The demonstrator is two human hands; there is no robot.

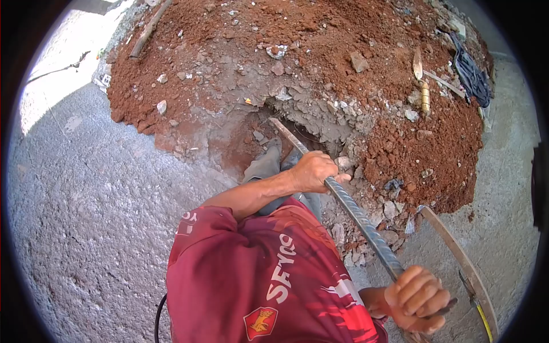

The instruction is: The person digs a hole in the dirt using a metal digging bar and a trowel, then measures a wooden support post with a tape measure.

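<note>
A long ribbed steel bar (363,220) slants across the view. Its dusty far end reaches into a hole (251,134) dug in the soil. My left hand (315,171) is wrapped round the bar's middle, fingers closed over the top. Near the bar's close end, at the lower right, my right hand (418,298) grips it in a fist. A short piece of the bar sticks out past that fist. Between the hole and my shirt, my trouser legs (264,166) show, partly covered by my left arm. My feet are hard to make out in the dirt.
A mound of red soil (326,34) with stones rises ahead. Rough concrete floor (103,211) lies to the left. At the right are a long curved strip (457,254), a yellow-marked tool (480,314), a dark cloth (470,71) and a bamboo-like piece (425,97). A stick (150,28) lies upper left.
</note>
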